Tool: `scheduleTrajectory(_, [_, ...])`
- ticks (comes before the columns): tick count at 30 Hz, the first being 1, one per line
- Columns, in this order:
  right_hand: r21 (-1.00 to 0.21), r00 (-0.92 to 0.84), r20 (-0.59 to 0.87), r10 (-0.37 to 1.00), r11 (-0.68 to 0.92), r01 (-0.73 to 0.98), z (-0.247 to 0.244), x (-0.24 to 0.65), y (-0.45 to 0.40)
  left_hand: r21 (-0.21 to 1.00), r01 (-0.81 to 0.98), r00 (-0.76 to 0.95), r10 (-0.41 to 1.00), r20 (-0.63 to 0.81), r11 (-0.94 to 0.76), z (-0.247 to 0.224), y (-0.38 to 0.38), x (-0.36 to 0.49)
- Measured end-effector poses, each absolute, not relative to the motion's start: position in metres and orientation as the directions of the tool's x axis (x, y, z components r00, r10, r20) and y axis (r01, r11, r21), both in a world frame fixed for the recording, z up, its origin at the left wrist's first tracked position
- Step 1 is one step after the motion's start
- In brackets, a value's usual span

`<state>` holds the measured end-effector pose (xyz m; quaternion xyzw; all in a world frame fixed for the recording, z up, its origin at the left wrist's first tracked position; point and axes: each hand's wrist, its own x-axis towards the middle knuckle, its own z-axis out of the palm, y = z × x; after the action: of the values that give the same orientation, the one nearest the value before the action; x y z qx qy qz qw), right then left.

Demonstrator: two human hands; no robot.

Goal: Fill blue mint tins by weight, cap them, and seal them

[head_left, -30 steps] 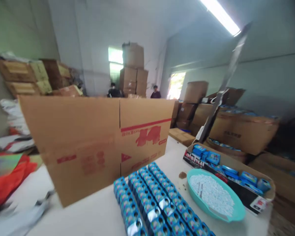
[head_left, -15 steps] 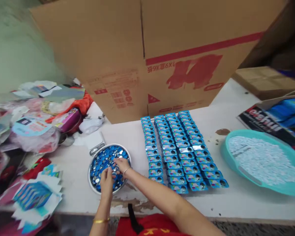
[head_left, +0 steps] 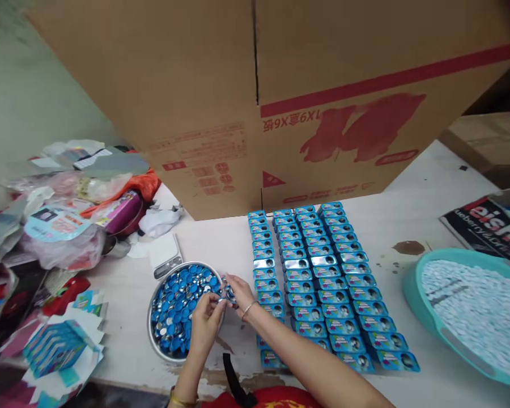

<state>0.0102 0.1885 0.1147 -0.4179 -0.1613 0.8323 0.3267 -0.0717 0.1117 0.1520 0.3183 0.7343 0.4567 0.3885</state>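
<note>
A round metal bowl (head_left: pixel 151 334) holds many small blue and silver caps (head_left: pixel 176 306). Over its right rim my left hand (head_left: pixel 208 318) has thumb and fingers pinched together, on something too small to make out. Close beside it, just right of the bowl, my right hand (head_left: pixel 239 296) has its fingers closed round some small blue and silver caps. The fingertips of both hands nearly meet. To the right of my hands stand long rows of small blue printed tins (head_left: pixel 301 286), packed closely one behind another.
A large cardboard box (head_left: pixel 204 113) stands behind the rows. At the right are a turquoise basin (head_left: pixel 459 345) of small pale pieces and a black printed box (head_left: pixel 488 226). A small white scale (head_left: pixel 165 252) touches the bowl's back. Bags and papers (head_left: pixel 63 238) crowd the left.
Both hands have moved right, from above the middle of the bowl to its right rim. The right hand now holds caps. The view has shifted and come closer.
</note>
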Motion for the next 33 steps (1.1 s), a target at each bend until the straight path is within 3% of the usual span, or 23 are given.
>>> scheduleTrajectory(3, [-0.549,-0.369,-0.589,0.719,-0.691,-0.47,0.112,0.052,0.221,0.918,0.2,-0.507,0.838,-0.201,0.342,0.148,0.16,-0.065])
scheduleTrajectory(8, [-0.51,-0.337,-0.614,0.714,-0.685,-0.52,0.109,0.12,0.262,0.911,0.2,-0.436,0.865,-0.247,0.361,0.127,0.275,-0.056])
scheduleTrajectory(13, [-0.518,-0.341,-0.61,0.715,-0.686,-0.511,0.105,0.146,0.283,0.842,0.382,-0.381,0.895,-0.231,0.38,0.099,0.39,-0.045])
scheduleTrajectory(17, [-0.528,-0.345,-0.601,0.721,-0.682,-0.505,0.098,0.148,0.3,0.67,0.633,-0.32,0.919,-0.23,0.388,0.083,0.454,-0.041])
scheduleTrajectory(21, [-0.527,-0.395,-0.579,0.713,-0.697,-0.487,0.092,0.146,0.321,0.431,0.813,-0.269,0.909,-0.32,0.392,0.074,0.488,-0.038])
scheduleTrajectory(27, [-0.533,-0.441,-0.548,0.711,-0.703,-0.471,0.08,0.142,0.347,0.111,0.924,-0.256,0.806,-0.533,0.366,0.073,0.512,-0.036])
scheduleTrajectory(33, [-0.52,-0.437,-0.511,0.74,-0.671,-0.528,0.074,0.136,0.362,-0.043,0.953,-0.266,0.755,-0.599,0.301,0.077,0.526,-0.038])
